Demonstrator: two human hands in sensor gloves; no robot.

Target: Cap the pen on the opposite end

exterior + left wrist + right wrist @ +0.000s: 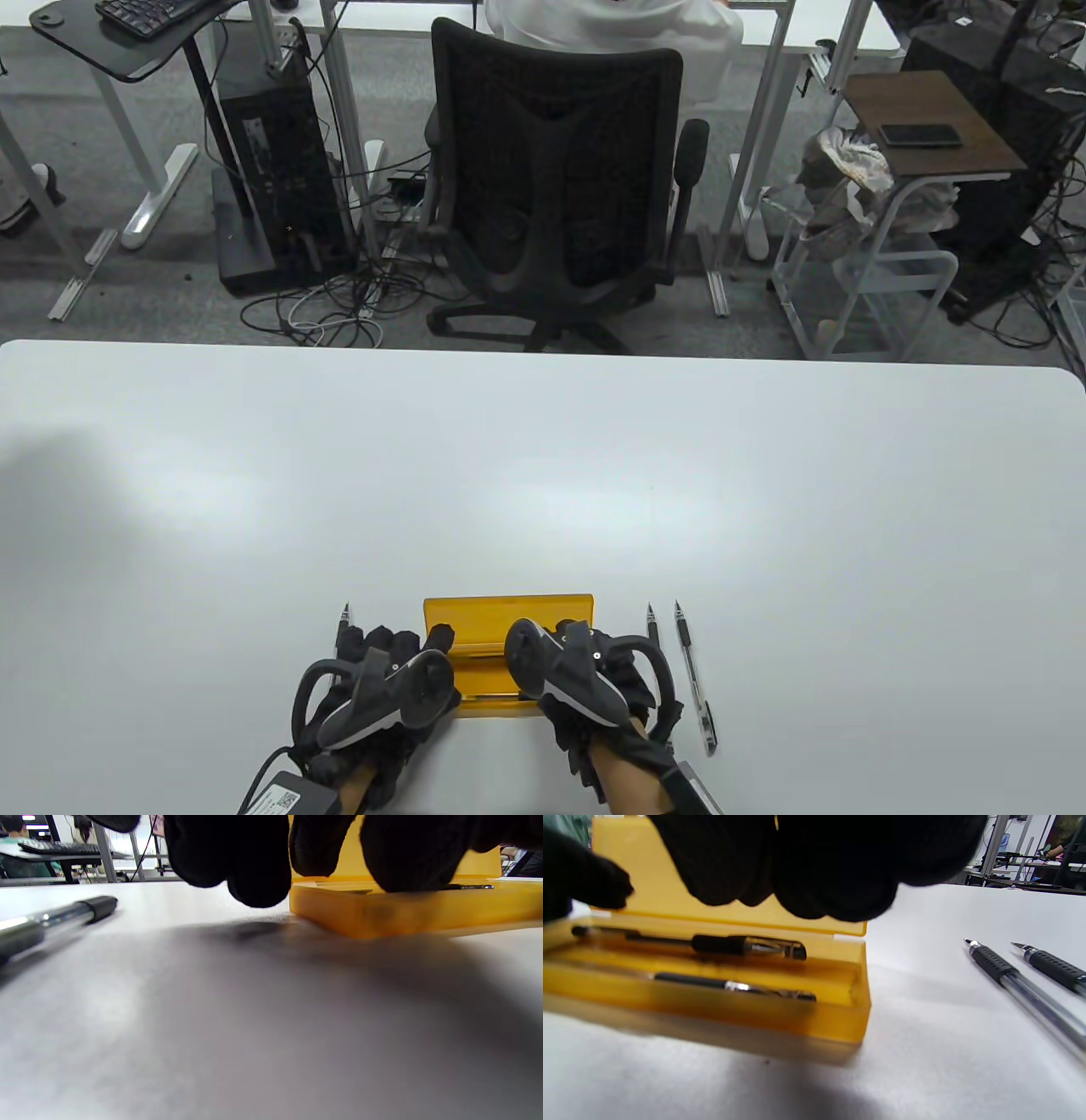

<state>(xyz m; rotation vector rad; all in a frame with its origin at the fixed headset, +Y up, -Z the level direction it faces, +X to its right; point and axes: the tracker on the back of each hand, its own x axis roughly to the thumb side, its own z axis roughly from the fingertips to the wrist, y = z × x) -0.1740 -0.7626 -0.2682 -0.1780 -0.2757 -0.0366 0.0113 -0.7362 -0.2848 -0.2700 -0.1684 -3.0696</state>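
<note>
An open yellow pen case (509,613) lies at the table's near edge. It holds two black pens, one behind (746,944) and one in front (729,984). My left hand (392,654) hangs over the case's left end, its fingers (254,870) low over the rim and holding nothing that I can see. My right hand (577,645) hovers over the case's right part, its fingers (818,870) above the pens and empty. An uncapped pen (344,624) lies left of my left hand and also shows in the left wrist view (63,914).
Two more uncapped pens lie side by side right of the case, tips pointing away: one near my right hand (652,626) and one farther right (696,679). They also show in the right wrist view (1022,984) (1056,969). The white table (543,475) stretches beyond.
</note>
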